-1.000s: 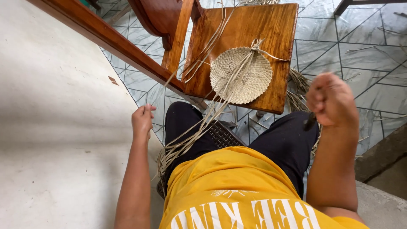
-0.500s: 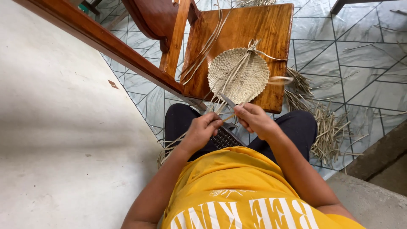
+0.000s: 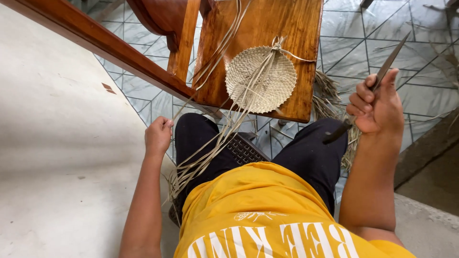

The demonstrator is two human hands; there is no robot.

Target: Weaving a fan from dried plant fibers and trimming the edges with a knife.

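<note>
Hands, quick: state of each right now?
Left hand: fingers closed on thin straw strips.
Right hand: closed around a knife, blade up.

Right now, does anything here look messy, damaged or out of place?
Only a little mess. Loose straw scraps lie scattered on the tiled floor beside the wooden stool. The round woven mat looks intact, its long unwoven strands trailing over the lap. The right hand grips a knife, blade pointing away.
</note>
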